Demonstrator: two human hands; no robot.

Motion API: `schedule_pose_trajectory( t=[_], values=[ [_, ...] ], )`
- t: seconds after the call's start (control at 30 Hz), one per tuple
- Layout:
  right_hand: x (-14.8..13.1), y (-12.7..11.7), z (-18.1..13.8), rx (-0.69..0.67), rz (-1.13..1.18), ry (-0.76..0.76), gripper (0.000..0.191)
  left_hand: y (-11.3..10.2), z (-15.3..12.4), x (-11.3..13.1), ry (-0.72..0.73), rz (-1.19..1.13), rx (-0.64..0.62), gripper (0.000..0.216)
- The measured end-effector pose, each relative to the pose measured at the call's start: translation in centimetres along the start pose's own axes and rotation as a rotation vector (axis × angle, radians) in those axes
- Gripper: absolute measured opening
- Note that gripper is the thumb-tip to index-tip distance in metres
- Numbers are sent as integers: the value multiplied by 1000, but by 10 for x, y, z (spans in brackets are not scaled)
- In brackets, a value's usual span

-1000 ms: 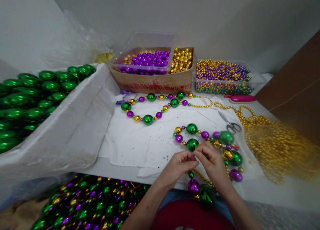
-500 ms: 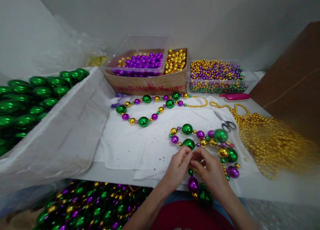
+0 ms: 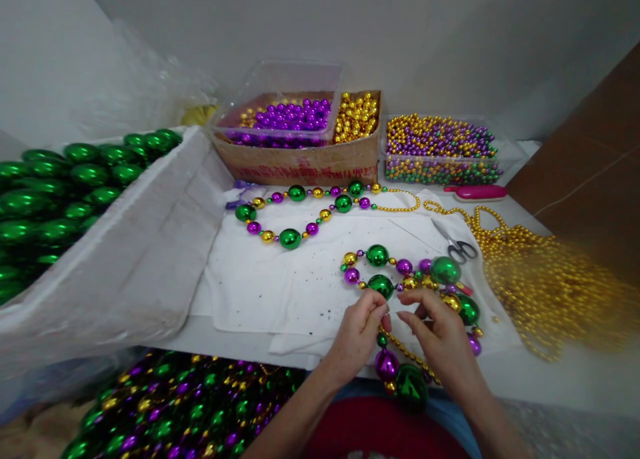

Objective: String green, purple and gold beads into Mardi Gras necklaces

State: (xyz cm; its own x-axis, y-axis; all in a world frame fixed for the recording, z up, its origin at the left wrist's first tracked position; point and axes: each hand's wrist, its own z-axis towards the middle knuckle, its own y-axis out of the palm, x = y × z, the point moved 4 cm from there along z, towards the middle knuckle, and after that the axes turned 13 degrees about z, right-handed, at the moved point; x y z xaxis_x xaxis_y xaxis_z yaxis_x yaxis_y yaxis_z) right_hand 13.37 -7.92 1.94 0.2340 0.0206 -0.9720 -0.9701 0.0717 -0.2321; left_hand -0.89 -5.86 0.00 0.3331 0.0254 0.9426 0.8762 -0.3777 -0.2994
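My left hand point(image 3: 364, 322) is closed in a pinch above the white cloth, gripping a bead necklace point(image 3: 387, 364) of green, purple and gold beads. Its exact hold point is hidden by the fingers. From it, large beads and a thin gold chain hang down past the table's front edge. Just to the right, my right hand point(image 3: 434, 322) has thumb and forefinger apart, with nothing visible between them. Behind both hands, more of the large beads point(image 3: 378, 255) lie looped on the cloth, partly covered by my right hand.
A finished-looking necklace point(image 3: 290, 238) lies farther back on the cloth point(image 3: 280, 286). Scissors point(image 3: 461, 250), a pink-handled tool point(image 3: 480, 192) and a heap of gold bead chains point(image 3: 555, 286) are at right. Bead boxes point(image 3: 300, 164) line the back; a white bin point(image 3: 165, 246) of green beads stands left.
My right thumb and forefinger have parted and moved slightly right, away from my left hand. My left hand keeps its pinch. The whole view has shifted a little.
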Motion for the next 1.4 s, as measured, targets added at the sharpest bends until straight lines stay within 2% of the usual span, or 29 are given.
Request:
schedule_pose_trajectory(
  t=[0.13,0.27,0.37,0.67,0.77,0.87,0.93,1.03,1.1,1.17,1.3,1.4],
  values=[
    [0,19,-3,-51,-52,35,1,-1,1,0,8,40,42,18],
    [0,26,-2,-18,-120,-66,13,-2,0,1,29,96,56,18],
    [-2,27,-4,-19,-167,-169,12,-2,0,0,18,113,56,18],
    [6,35,-18,-19,-374,-469,22,6,6,-15,-97,-110,113,22],
    [11,36,-16,-63,-348,-491,25,4,6,-17,-124,-183,134,23],
    [18,30,-8,-147,-151,-291,22,-6,4,-11,-96,-212,123,26],
    [25,25,-2,-231,122,-17,19,-12,1,-4,-52,-204,58,26],
    [35,25,-3,-328,680,461,18,-18,-6,8,44,-145,-45,21],
    [37,27,-6,-325,945,653,22,-19,-9,14,124,-78,-52,13],
    [38,29,-7,-286,1043,698,24,-17,-11,17,179,-12,-31,9],
    [43,30,-9,-204,1053,675,24,-10,-10,13,223,126,40,12],
    [45,30,-12,-147,1037,654,25,-8,-7,4,155,114,56,14]
  ],
)
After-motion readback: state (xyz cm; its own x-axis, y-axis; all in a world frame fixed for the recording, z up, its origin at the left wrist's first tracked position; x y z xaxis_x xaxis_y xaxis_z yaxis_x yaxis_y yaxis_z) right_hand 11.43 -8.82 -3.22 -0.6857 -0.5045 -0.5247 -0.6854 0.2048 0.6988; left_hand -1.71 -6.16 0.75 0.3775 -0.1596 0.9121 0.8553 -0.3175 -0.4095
